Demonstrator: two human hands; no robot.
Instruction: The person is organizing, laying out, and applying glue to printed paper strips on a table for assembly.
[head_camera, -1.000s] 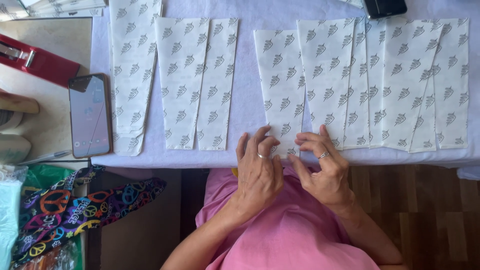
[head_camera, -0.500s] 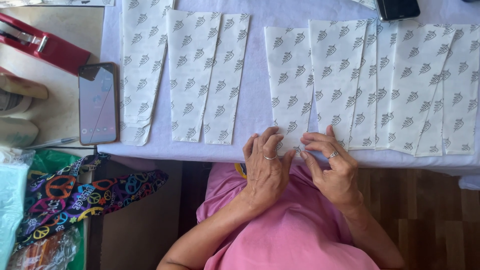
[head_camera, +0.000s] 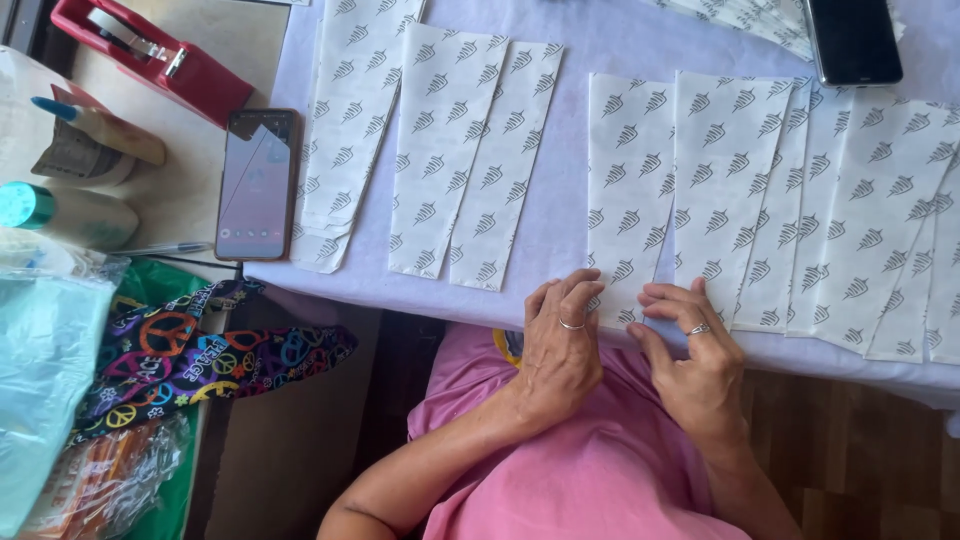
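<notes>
Several long white paper pieces printed with small grey leaf marks lie side by side on a white-covered table (head_camera: 600, 40). My left hand (head_camera: 560, 345) and my right hand (head_camera: 695, 350) rest at the table's near edge. The fingertips of both press on the lower end of one tapered paper piece (head_camera: 628, 190). Both hands wear a ring. A neighbouring paper piece (head_camera: 725, 180) overlaps others to the right. Whether the fingers pinch the paper or only press it flat is not clear.
A phone (head_camera: 256, 185) lies at the table's left corner. A second dark phone (head_camera: 852, 40) sits at the top right. A red tape dispenser (head_camera: 150, 55) and glue bottles (head_camera: 70, 215) stand on a side surface. Colourful patterned cloth (head_camera: 190, 355) and plastic bags (head_camera: 50, 370) lie at left.
The view has shifted so the table sits lower and more to the right. Both hands stay on the lower end of the same paper piece, fingers slightly rearranged.
</notes>
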